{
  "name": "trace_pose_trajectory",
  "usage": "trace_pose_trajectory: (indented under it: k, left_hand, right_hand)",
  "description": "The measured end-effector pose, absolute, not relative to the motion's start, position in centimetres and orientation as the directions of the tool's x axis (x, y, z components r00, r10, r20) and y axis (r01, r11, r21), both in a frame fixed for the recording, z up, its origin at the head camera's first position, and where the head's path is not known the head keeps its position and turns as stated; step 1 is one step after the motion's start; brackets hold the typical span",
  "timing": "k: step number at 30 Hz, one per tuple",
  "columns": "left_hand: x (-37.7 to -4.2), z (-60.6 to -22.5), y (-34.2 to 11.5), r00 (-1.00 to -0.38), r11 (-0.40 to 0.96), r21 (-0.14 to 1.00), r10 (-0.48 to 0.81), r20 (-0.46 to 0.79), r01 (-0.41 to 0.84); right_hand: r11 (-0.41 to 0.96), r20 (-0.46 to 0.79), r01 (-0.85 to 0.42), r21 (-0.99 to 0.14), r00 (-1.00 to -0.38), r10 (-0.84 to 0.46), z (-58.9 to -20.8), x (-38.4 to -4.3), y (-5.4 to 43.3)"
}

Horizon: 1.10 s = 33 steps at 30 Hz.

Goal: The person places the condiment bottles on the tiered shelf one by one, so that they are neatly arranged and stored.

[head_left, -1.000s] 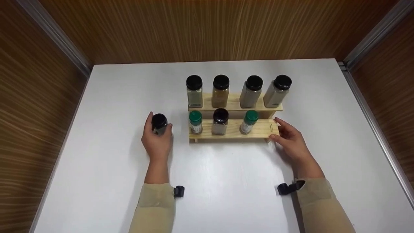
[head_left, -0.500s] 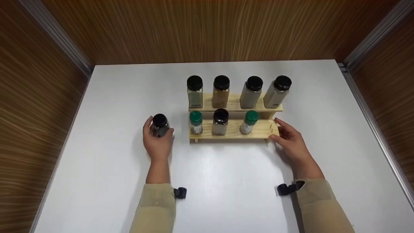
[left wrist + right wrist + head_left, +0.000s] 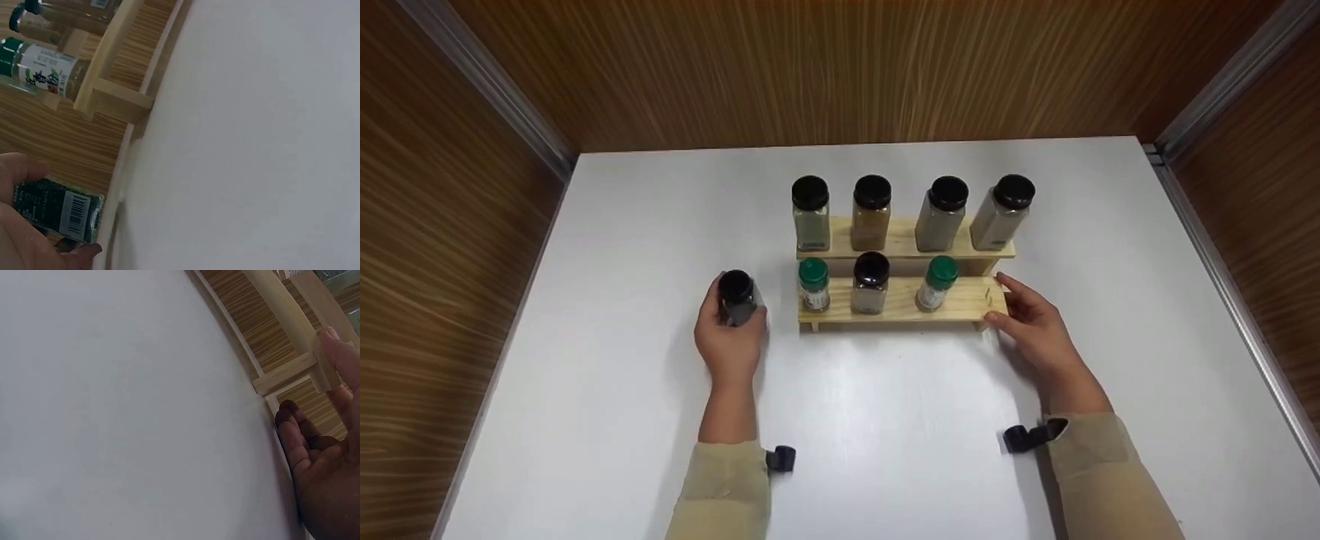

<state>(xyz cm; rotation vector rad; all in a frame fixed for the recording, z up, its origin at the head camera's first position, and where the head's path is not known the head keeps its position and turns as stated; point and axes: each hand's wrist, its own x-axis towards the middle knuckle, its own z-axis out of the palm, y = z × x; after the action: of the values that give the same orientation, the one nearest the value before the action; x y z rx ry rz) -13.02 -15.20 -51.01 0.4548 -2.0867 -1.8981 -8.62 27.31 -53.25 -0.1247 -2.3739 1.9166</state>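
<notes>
My left hand (image 3: 729, 341) grips a spice bottle (image 3: 739, 309) with a black cap, left of the wooden spice rack (image 3: 901, 309). In the left wrist view, this bottle (image 3: 56, 211) shows a dark green label with a barcode, held between thumb and fingers. Whether its base touches the table, I cannot tell. My right hand (image 3: 1039, 330) holds the right end of the rack's lower tier, thumb at the front corner and index finger behind. The right wrist view has the thumb of this hand (image 3: 332, 467) against the tier's end, other fingers loosely bent beside the rack's leg.
Several black-capped bottles (image 3: 872, 214) line the upper tier. On the lower tier stand a green-capped bottle (image 3: 814, 285) at left, a black-capped one (image 3: 871, 283) mid-way and another green-capped bottle (image 3: 937, 283). Wood-grain panels (image 3: 840, 71) enclose the white table (image 3: 885, 435).
My left hand has shifted slightly right and toward me with the black-capped spice bottle. The right hand and the rack have stayed in place.
</notes>
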Motion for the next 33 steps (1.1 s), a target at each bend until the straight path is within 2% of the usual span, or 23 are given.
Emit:
trace_pose_trajectory:
  k: [6,16,24,33]
  left_hand:
    - [-11.7,-48.4,-14.6,-0.928,0.105,0.994,-0.368,0.066,0.029]
    - [-9.8,-44.3,-13.4,-0.915,0.120,0.972,-0.329,0.231,0.202]
    - [-8.4,-40.7,-11.0,-0.874,0.183,0.917,-0.285,0.394,0.354]
    - [-7.9,-39.1,-6.9,-0.834,0.141,0.873,-0.260,0.487,0.466]
  right_hand:
    - [0.221,0.000,0.029,-0.975,-0.992,0.130,-53.2,-8.5,27.4]
    - [0.227,0.009,0.012,-0.974,-0.996,0.091,-53.0,-8.4,27.4]
    - [0.237,0.008,0.012,-0.971,-0.996,0.084,-53.0,-8.5,27.5]
    - [0.194,0.032,-0.012,-0.981,-0.995,0.096,-53.3,-8.5,27.3]
